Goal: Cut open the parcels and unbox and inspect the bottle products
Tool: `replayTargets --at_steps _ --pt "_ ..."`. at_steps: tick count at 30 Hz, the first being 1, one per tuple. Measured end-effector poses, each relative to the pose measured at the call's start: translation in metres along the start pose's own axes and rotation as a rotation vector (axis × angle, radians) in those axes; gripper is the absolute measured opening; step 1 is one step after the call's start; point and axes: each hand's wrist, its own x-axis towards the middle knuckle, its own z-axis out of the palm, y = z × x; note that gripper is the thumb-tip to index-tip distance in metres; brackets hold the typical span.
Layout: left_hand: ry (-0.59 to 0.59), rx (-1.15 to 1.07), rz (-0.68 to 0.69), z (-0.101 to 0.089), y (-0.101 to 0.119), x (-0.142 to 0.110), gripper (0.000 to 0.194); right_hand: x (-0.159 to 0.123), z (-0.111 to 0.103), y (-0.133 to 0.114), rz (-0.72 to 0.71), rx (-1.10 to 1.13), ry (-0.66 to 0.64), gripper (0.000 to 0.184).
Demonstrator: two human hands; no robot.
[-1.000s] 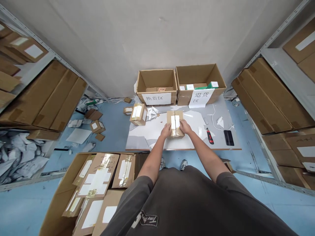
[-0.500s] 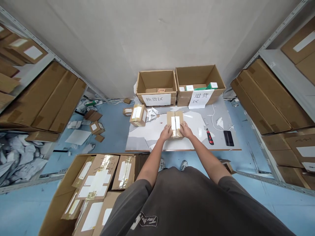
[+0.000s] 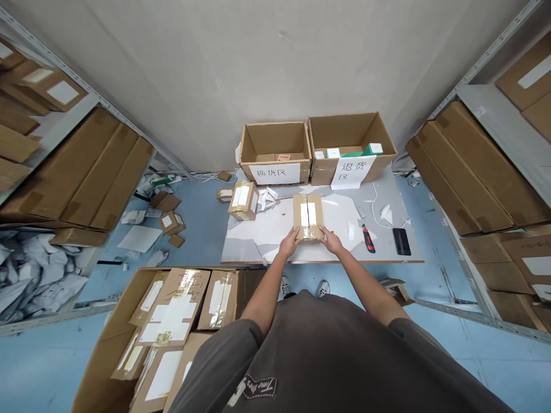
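Hands (image 3: 310,241) were apart, L & R at opp. sides of taped box (image 3: 308,215), prob. to steady it; knife (image 3: 368,238) lay nearby on surface (image 3: 336,252), likely for easy reach.

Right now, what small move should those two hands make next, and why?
Perhaps the right hand could test the seam of the taped brown cardboard box: a dark line divides its white label, and the left hand sits at the near left corner.

The large carton (image 3: 98,355) at lower left runs off the bottom edge — the grey sleeve (image 3: 236,350) hides part of the boxes (image 3: 155,376) inside.
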Motion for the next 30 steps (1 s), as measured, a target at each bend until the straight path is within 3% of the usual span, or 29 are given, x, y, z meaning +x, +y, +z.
replayTargets --at_steps 7,13,16,24,30 --pt "0.042 -0.043 -0.008 0.003 -0.003 -0.003 0.067 0.001 -0.005 -0.001 0.007 0.022 -0.052 0.066" --pt "0.109 -0.14 -0.011 0.008 -0.005 -0.005 0.088 -0.002 -0.003 -0.005 0.021 -0.009 -0.033 0.068" --pt "0.125 -0.111 -0.052 0.004 0.001 -0.007 0.085 -0.005 -0.005 -0.012 0.034 -0.017 0.002 0.065" --pt "0.229 0.022 0.086 -0.033 0.039 -0.005 0.054 0.002 -0.044 -0.042 0.006 0.06 0.126 0.049" --pt "0.274 0.114 0.002 -0.077 0.067 0.013 0.049 0.032 -0.089 -0.073 0.021 -0.011 0.184 0.046"
